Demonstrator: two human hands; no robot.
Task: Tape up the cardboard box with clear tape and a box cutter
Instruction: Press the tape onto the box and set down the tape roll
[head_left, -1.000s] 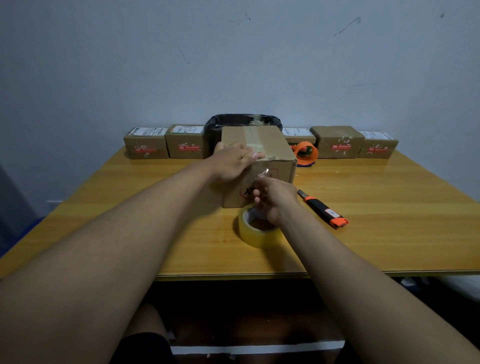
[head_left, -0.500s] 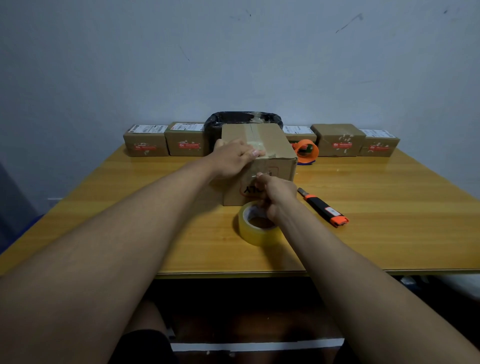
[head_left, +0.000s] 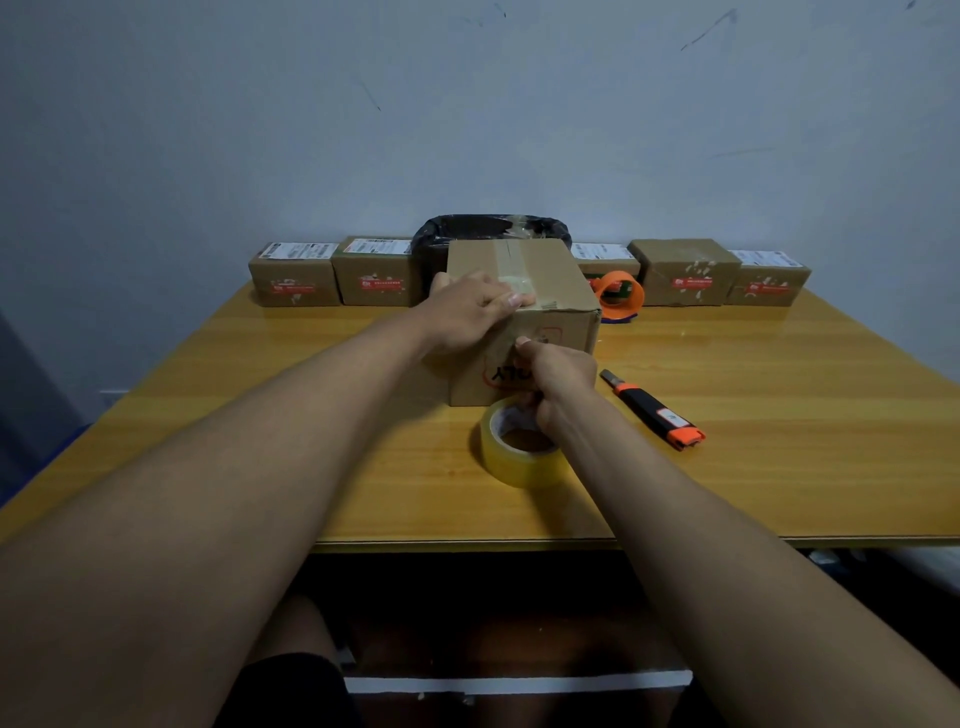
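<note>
The cardboard box (head_left: 553, 275) stands at the table's middle, with a strip of clear tape along its top seam. My left hand (head_left: 467, 312) lies over the box's near top edge, fingers flat on the tape and palm wrapped on the left corner. My right hand (head_left: 558, 374) is against the box's front face, thumb tip pressing the tape end down, other fingers curled. The clear tape roll (head_left: 511, 462) lies flat on the table just below my right hand. The black and orange box cutter (head_left: 654, 410) lies to the right of the box.
The yellow wooden table (head_left: 779, 415) ends at a wall. Along the wall stand small taped boxes on the left (head_left: 293, 278) and right (head_left: 685, 270), a black-lined bin (head_left: 488, 228) behind the box, and an orange tape dispenser (head_left: 621, 296).
My right thumb has shifted slightly up the front face, and the loose tape end that glinted between my fingers now lies flat on the cardboard. My left hand has stayed put.
</note>
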